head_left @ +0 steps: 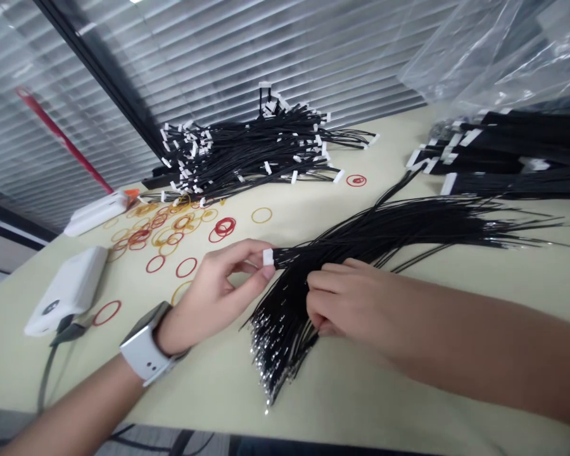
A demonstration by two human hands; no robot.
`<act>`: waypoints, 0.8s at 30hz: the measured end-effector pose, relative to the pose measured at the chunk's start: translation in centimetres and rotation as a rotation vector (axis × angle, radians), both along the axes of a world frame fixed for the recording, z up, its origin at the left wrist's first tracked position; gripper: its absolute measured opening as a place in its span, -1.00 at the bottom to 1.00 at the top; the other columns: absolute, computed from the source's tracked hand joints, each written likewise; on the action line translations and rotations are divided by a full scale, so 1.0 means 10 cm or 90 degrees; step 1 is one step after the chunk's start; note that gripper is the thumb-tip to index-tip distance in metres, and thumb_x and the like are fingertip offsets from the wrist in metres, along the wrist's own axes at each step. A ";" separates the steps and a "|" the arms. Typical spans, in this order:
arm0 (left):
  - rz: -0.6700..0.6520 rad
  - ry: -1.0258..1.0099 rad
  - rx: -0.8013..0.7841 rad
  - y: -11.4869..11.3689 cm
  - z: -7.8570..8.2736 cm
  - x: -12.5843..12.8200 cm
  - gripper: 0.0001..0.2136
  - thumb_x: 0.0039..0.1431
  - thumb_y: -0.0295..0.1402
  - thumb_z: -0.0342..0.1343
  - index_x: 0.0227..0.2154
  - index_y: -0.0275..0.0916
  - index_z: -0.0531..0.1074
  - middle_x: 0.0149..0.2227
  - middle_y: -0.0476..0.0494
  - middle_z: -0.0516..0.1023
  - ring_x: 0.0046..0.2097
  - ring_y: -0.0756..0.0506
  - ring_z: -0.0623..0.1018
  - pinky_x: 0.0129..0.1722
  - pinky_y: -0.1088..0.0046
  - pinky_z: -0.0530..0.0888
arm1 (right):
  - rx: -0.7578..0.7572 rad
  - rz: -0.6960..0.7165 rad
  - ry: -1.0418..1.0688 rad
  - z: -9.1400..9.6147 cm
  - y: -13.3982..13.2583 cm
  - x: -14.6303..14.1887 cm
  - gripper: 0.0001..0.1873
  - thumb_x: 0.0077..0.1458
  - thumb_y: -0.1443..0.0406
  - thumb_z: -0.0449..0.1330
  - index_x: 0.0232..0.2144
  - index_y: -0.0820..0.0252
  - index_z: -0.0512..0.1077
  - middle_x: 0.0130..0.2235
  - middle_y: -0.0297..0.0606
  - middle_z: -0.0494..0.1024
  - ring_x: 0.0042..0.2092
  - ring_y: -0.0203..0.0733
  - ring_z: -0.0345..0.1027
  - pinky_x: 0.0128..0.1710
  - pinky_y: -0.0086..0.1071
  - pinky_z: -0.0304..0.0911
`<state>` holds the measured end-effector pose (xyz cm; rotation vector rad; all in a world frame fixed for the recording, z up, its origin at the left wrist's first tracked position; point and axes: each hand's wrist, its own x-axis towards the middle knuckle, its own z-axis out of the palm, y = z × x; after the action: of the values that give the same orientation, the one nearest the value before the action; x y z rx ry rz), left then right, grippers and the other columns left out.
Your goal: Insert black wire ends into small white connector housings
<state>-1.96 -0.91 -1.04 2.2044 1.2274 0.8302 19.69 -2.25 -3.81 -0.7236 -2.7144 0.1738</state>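
Observation:
Between the thumb and fingers of my left hand [228, 285] is a small white connector [268, 257], with black wires running from it to the right. My right hand [342, 294] is closed, its curled fingers against a thick bundle of loose black wires [289, 297]; whether they pinch a wire is hidden. Silvery metal tips [266, 354] fan out at the bundle's near end. The bundle's other end stretches to the right across the table, also with bare shiny tips.
At the back lies a heap of black cables with white connectors [247, 145]. Red and yellow rubber bands [171, 228] are scattered at left, beside a white power bank [71, 288] with a cable plugged in. More cable bundles [513, 152] and clear plastic [484, 57] occupy the right.

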 end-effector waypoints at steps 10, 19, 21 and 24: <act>-0.025 -0.065 -0.153 0.06 0.02 0.00 -0.95 0.10 -0.43 0.06 -0.38 -0.24 0.41 -0.48 0.03 0.43 -0.45 0.06 0.38 -0.46 0.61 0.33 | 0.024 -0.045 0.010 0.10 0.01 -0.04 -0.68 -0.18 0.60 0.02 -0.33 0.25 0.27 -0.33 -0.26 0.35 -0.34 -0.22 0.18 -0.37 -0.36 0.11; -0.001 -0.238 -0.342 0.12 0.03 0.01 -0.93 0.09 -0.45 0.08 -0.40 -0.28 0.46 -0.41 -0.03 0.50 -0.36 0.05 0.49 -0.32 0.58 0.44 | -0.139 -0.200 0.156 0.19 0.12 -0.08 -0.84 0.10 0.34 0.03 -0.45 0.16 0.40 -0.41 -0.36 0.43 -0.36 -0.30 0.27 -0.33 -0.39 0.12; 0.003 -0.253 -0.354 0.12 0.03 0.01 -0.94 0.08 -0.47 0.10 -0.43 -0.29 0.46 -0.45 -0.01 0.49 -0.40 0.07 0.48 -0.34 0.61 0.43 | -0.160 -0.239 0.185 0.21 0.12 -0.08 -0.85 0.08 0.30 0.06 -0.49 0.16 0.38 -0.44 -0.40 0.42 -0.41 -0.35 0.25 -0.41 -0.43 0.10; 0.001 -0.256 -0.365 0.12 0.04 0.02 -0.94 0.08 -0.47 0.10 -0.44 -0.30 0.46 -0.50 0.02 0.47 -0.44 0.10 0.45 -0.37 0.65 0.42 | -0.154 -0.274 0.244 0.21 0.12 -0.09 -0.85 0.10 0.33 0.04 -0.47 0.17 0.36 -0.43 -0.42 0.41 -0.42 -0.38 0.23 -0.43 -0.47 0.09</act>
<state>-1.80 0.29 -0.65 1.4950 1.0922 0.7558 18.80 -1.03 -1.74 -1.1862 -2.1415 0.4856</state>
